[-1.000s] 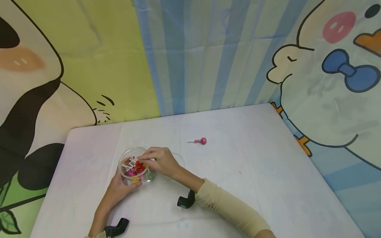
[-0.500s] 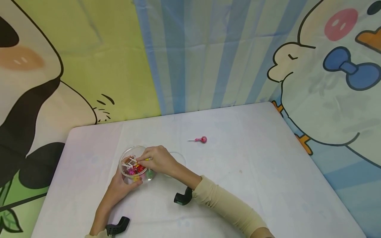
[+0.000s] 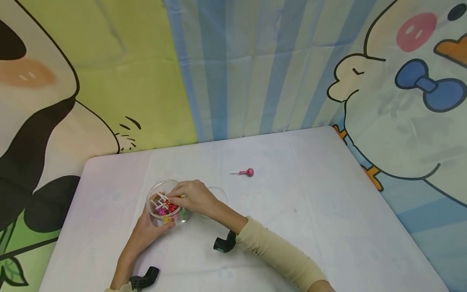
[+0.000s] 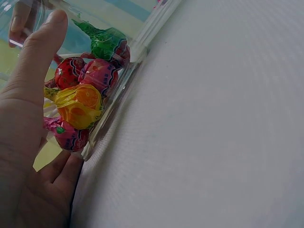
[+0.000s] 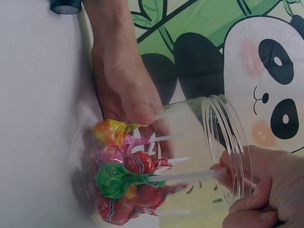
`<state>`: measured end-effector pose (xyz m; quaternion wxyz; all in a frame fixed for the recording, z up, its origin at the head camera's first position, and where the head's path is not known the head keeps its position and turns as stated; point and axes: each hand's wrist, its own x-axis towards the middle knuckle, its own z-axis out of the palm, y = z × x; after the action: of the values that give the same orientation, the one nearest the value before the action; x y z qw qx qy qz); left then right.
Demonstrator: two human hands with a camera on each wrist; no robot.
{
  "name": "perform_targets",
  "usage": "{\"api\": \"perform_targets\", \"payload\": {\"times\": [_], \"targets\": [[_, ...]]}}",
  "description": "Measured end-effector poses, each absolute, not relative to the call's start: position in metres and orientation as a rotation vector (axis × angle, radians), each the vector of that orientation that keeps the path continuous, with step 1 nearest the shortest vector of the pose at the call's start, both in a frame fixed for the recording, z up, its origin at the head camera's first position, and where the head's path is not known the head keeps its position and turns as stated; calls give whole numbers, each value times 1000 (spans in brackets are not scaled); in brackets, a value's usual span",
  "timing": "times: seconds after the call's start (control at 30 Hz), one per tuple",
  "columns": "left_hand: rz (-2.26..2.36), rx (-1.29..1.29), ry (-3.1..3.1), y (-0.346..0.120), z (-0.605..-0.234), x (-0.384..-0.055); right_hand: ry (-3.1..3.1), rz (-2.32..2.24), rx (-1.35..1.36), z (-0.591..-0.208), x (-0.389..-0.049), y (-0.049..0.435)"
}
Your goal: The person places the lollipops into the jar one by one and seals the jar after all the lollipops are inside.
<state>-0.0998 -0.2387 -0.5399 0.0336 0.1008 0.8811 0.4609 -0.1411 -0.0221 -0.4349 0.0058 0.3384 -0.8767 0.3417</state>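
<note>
My left hand grips a clear round jar from the side, its thumb along the near wall. Several wrapped lollipops lie at the jar's bottom, in red, pink, yellow and green, with white sticks toward the mouth. My right hand reaches in over the rim. In the right wrist view its fingertips pinch the stick end of a green lollipop. Through the glass in the left wrist view, a yellow lollipop shows beside the left thumb.
A single pink lollipop lies on the white table behind the jar, stick to the left. Partly behind my right hand is a clear round lid. Black wrist devices sit at both wrists. A cartoon cloth hangs behind the table.
The right hand has shifted slightly left over the jar mouth, and the sticks inside have moved a little. A yellow wrapper shows by its fingers. The left hand keeps its grip.
</note>
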Motion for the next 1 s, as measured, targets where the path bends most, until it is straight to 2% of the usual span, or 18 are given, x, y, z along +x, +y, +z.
{"api": "perform_targets", "payload": {"times": [0.2, 0.47, 0.73, 1.0], "targets": [[1439, 299, 2694, -238, -540, -98, -2593, 1360, 1032, -442, -139, -13], [1521, 319, 2648, -238, -541, -101, -2460, 1534, 811, -439, -143, 19], [1519, 298, 2635, -238, -541, -101, -2638, 1332, 673, -443, -166, 64], [1537, 308, 2632, -237, -541, -102, -3010, 695, 426, -472, -191, 104]]}}
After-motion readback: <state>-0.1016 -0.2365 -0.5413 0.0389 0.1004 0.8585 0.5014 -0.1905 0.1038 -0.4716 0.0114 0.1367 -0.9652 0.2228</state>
